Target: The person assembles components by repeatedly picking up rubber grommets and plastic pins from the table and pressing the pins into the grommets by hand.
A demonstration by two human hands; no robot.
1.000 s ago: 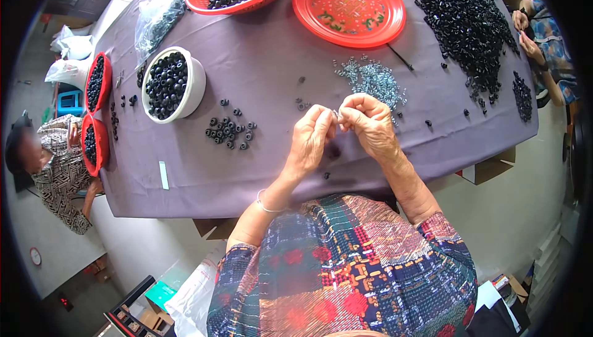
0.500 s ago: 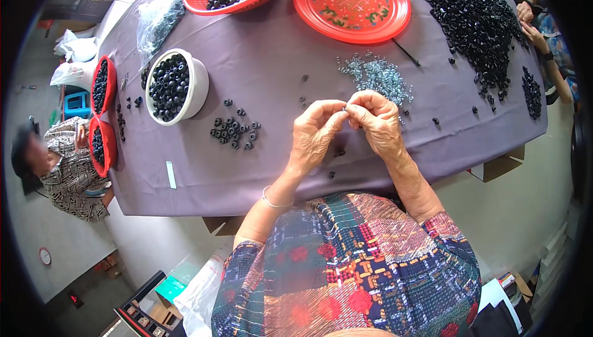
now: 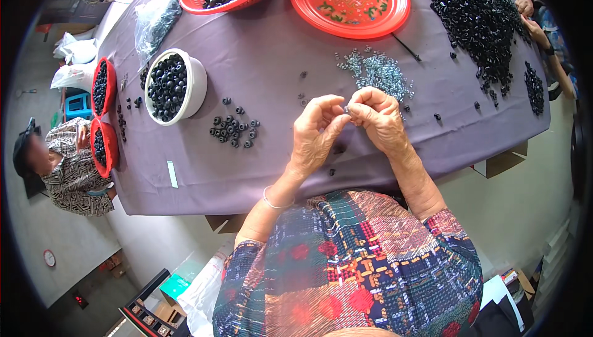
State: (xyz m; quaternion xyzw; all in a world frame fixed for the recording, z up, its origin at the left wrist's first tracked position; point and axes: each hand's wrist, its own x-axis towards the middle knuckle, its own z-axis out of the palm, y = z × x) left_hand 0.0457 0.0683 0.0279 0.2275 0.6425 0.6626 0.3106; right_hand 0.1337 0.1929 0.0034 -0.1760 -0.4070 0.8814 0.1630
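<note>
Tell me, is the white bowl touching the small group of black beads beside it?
Apart. Head view shows bare purple cloth between white bowl and bead group.

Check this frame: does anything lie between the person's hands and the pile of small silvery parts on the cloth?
Nothing visible does. The left hand and right hand meet fingertip to fingertip, and the pile of small silvery parts lies just beyond on bare purple cloth.
</note>
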